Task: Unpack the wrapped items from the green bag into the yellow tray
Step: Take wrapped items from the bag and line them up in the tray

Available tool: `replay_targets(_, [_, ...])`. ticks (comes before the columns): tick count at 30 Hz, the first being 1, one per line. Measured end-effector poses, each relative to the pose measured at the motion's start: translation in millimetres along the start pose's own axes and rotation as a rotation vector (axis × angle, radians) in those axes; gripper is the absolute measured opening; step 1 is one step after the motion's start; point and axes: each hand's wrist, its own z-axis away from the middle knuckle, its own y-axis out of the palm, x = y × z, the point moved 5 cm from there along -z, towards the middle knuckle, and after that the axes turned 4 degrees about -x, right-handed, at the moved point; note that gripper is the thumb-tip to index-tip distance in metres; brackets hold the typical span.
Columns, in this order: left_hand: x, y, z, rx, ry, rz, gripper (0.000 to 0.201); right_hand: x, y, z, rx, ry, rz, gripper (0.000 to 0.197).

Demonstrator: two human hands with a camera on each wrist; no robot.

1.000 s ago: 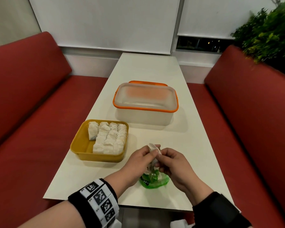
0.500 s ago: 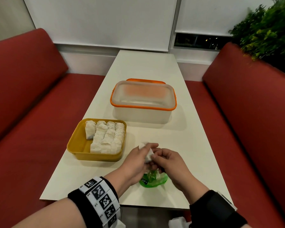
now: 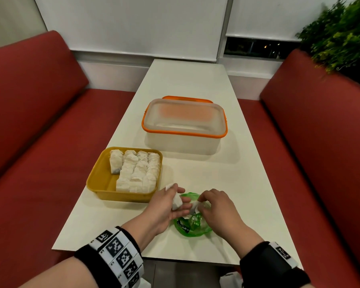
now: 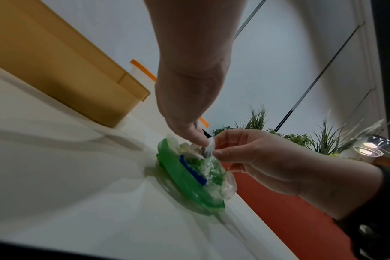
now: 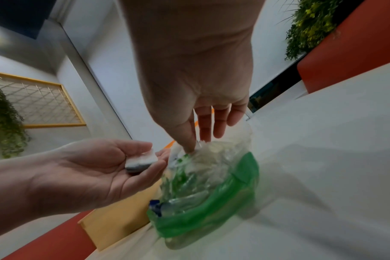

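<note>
The green bag (image 3: 192,227) lies crumpled near the table's front edge, its mouth up. My left hand (image 3: 176,201) is just left of it, palm up, and its thumb holds a white wrapped item (image 5: 142,158) against the fingers. My right hand (image 3: 197,202) reaches down into the bag's mouth and pinches another white wrapped item (image 4: 209,149). The yellow tray (image 3: 98,179) stands to the left of my hands, with several wrapped items (image 3: 137,171) in rows filling its right side.
A translucent box with an orange rim (image 3: 184,125) stands behind the tray, mid-table. Red bench seats run along both sides of the white table (image 3: 195,80). A green plant (image 3: 341,38) is at the back right.
My hands were together above the bag on one wrapped item. Now the left hand has drawn away left with it, and the right hand has dropped to the bag's mouth.
</note>
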Motion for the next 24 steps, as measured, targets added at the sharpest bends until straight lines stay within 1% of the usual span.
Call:
replay_targets(2, [1,-1,-1,-0.002,-0.009,-0.008,0.029,0,-2,-1,-0.007,0.034,-0.067,0.002])
replay_targets(4, [1,-2,-1,-0.005,-0.016,-0.015,0.029,0,-6,0,-0.033,0.062,-0.190,0.016])
replay_targets(5, [1,-1,-1,-0.007,-0.018,-0.017,0.028,-1,-10,1,-0.056,0.073,-0.248,0.017])
replay_targets(8, [1,0,-2,-0.008,-0.024,-0.016,0.027,-3,-17,3,-0.109,0.097,-0.401,0.012])
replay_targets(10, [0,0,-3,-0.006,-0.029,-0.008,0.027,-8,-18,0,-0.111,0.147,-0.537,0.013])
replay_targets(13, [-2,2,-3,0.006,-0.034,0.001,0.024,-13,-18,-2,-0.082,0.244,-0.785,0.011])
replay_targets(15, [-4,5,-3,0.035,-0.031,0.001,0.019,-13,-18,-2,-0.033,0.266,-0.864,0.009])
replay_targets(17, [-5,10,-1,0.089,-0.021,-0.023,0.018,-9,-17,-3,0.026,0.263,-0.870,0.009])
replay_targets(19, [-5,15,0,0.145,-0.009,-0.084,0.019,-6,-15,-5,0.050,0.251,-0.853,0.011])
replay_targets(21, [-5,20,2,0.169,0.005,-0.128,0.012,-4,-15,-6,-0.007,0.231,-0.771,0.012])
replay_targets(22, [-5,22,2,0.162,0.013,-0.131,0.010,-1,-17,-6,-0.063,0.199,-0.677,0.012])
replay_targets(23, [-5,23,1,0.148,0.020,-0.118,0.010,3,-21,-4,-0.122,0.143,-0.563,0.015])
replay_targets(24, [-6,24,0,0.127,0.022,-0.097,0.011,7,-23,-2,-0.165,0.063,-0.454,0.023])
